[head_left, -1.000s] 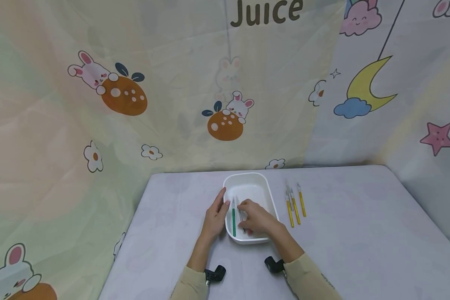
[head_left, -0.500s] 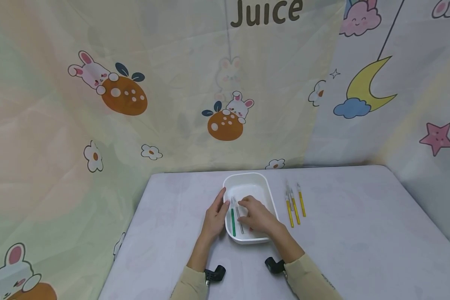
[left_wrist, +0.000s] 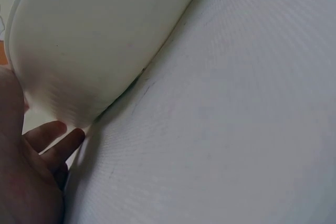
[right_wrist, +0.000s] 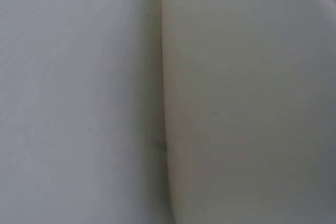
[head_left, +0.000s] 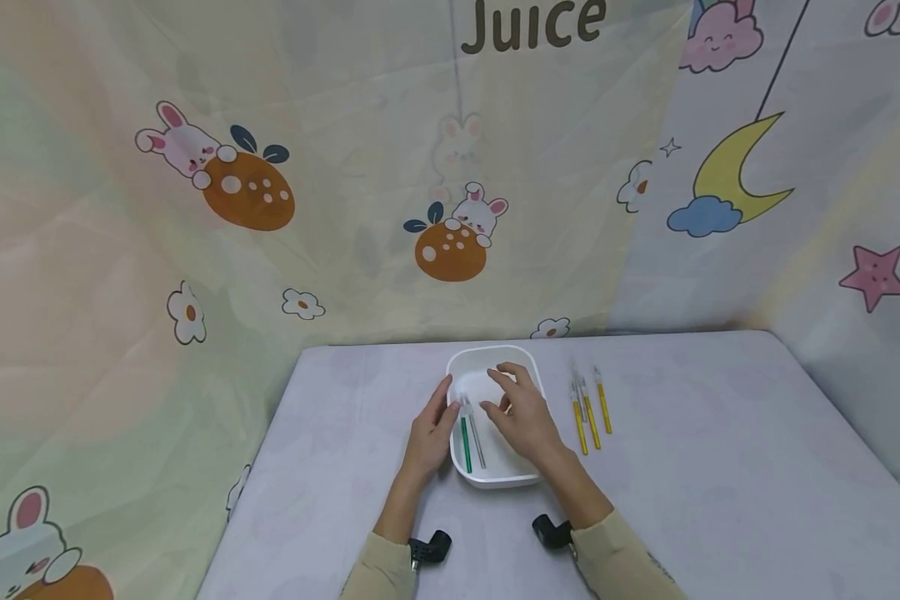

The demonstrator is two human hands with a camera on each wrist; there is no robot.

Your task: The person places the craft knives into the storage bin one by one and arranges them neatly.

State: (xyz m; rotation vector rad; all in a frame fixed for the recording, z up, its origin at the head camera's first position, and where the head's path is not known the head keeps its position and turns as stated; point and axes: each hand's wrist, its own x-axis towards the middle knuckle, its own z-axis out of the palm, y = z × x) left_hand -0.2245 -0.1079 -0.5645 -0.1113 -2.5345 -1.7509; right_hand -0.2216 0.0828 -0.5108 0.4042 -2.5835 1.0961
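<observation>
A white tray (head_left: pixel 501 482) lies on the table. Along its left wall my left hand (head_left: pixel 424 442) grips the side, thumb at the rim and fingers outside; in the left wrist view, the left hand's fingers (left_wrist: pixel 63 148) touch the tray's outer wall (left_wrist: pixel 105 40). Inside the tray, at the left, a green pen-shaped tool with a clear end (head_left: pixel 466 443) lies beside a silver one (head_left: pixel 477 442). Above the tray's right half hovers my right hand (head_left: pixel 527 417), its fingers spread and holding nothing. The right wrist view has only the tray's outer wall (right_wrist: pixel 247 98) and tabletop.
Right of the tray lie several yellow pen-shaped tools (head_left: pixel 592 422) with clear ends, and a silver one (head_left: pixel 582 408) among them. The pale tabletop (head_left: pixel 720 467) reaches back to a printed cloth wall (head_left: pixel 360 250).
My right hand has let go of the silver pen-shaped tool, which now lies beside the green one. It has lifted forward with its fingers opened. The left hand stays in place.
</observation>
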